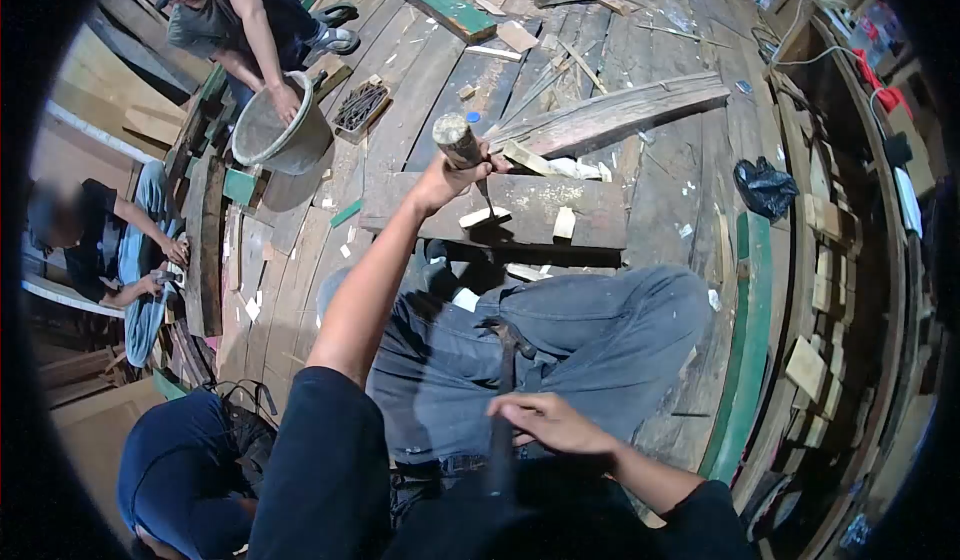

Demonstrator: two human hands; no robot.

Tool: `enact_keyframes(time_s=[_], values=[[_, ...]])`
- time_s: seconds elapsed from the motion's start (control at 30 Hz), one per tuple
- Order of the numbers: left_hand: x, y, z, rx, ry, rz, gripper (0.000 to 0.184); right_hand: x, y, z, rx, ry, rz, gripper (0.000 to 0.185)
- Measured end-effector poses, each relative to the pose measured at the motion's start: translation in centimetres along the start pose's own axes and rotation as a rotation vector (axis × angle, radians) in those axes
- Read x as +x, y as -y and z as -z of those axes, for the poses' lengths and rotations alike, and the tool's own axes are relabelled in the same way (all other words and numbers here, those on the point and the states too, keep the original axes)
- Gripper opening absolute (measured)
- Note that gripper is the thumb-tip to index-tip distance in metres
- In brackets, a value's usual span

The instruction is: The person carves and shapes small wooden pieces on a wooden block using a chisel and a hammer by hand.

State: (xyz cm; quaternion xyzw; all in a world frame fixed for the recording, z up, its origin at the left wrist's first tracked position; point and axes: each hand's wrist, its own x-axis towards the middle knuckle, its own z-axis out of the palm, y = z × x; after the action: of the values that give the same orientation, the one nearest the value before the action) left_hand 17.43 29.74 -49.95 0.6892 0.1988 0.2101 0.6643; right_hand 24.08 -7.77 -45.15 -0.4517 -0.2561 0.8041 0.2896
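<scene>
My left hand point(445, 185) is wrapped round the thick wooden handle of a chisel point(457, 138). The chisel stands nearly upright, its thin blade pointing down at a pale wood block point(484, 217) on a brown plank point(590, 203). Whether the tip touches the block I cannot tell. A second pale block point(565, 224) sits to its right on the same plank. Low over my lap, my right hand point(545, 422) grips the handle of a hammer point(507, 345), whose dark metal head lies over my jeans.
One person at upper left reaches into a bucket point(300, 155); two more people sit at the left. A box of long nails point(362, 108), a weathered beam point(640, 110), a green beam point(740, 350) and a black plastic bag point(766, 188) lie around. Wood chips litter the floor.
</scene>
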Motion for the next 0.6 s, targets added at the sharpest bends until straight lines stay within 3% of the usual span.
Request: enact_keyframes(time_s=[0.03, 0.13, 0.2, 0.23, 0.33, 0.37, 0.4, 0.47, 0.6], values=[[0.0, 0.2, 0.0, -0.018, -0.003, -0.001, 0.022, -1.7, 0.7, 0.9, -0.032, -0.048, 0.032, 0.034], [0.0, 2.0, 0.2, -0.051, -0.049, -0.005, 0.023, -4.9, -0.2, 3.4, 0.265, -0.122, 0.095, 0.025], [0.2, 2.0, -0.1, -0.042, -0.118, -0.009, 0.024, -6.6, 0.9, 4.2, 0.541, -0.141, 0.042, 0.037], [0.1, 1.8, 0.1, -0.04, -0.059, -0.02, 0.024, -7.2, 1.7, 3.7, 0.541, -0.223, 0.027, 0.054], [0.4, 2.6, 0.2, -0.058, -0.083, -0.024, 0.023, -5.9, -2.1, 5.0, 0.75, -0.142, -0.043, 0.059], [0.3, 2.7, 0.0, -0.117, -0.1, -0.009, 0.022, -5.4, -2.0, 4.3, 0.682, -0.218, -0.093, 0.051], [0.5, 2.8, 0.0, -0.095, -0.094, -0.017, 0.022, -4.8, -1.7, 4.1, 0.73, -0.132, -0.127, 0.043], [0.6, 3.0, 0.1, -0.057, -0.085, -0.03, 0.023, -4.5, -0.7, 2.3, 0.52, -0.253, -0.127, 0.036], [0.3, 3.5, 0.2, -0.118, -0.094, -0.082, 0.025, -4.8, -1.0, -0.2, 0.341, -0.318, -0.076, 0.054]])
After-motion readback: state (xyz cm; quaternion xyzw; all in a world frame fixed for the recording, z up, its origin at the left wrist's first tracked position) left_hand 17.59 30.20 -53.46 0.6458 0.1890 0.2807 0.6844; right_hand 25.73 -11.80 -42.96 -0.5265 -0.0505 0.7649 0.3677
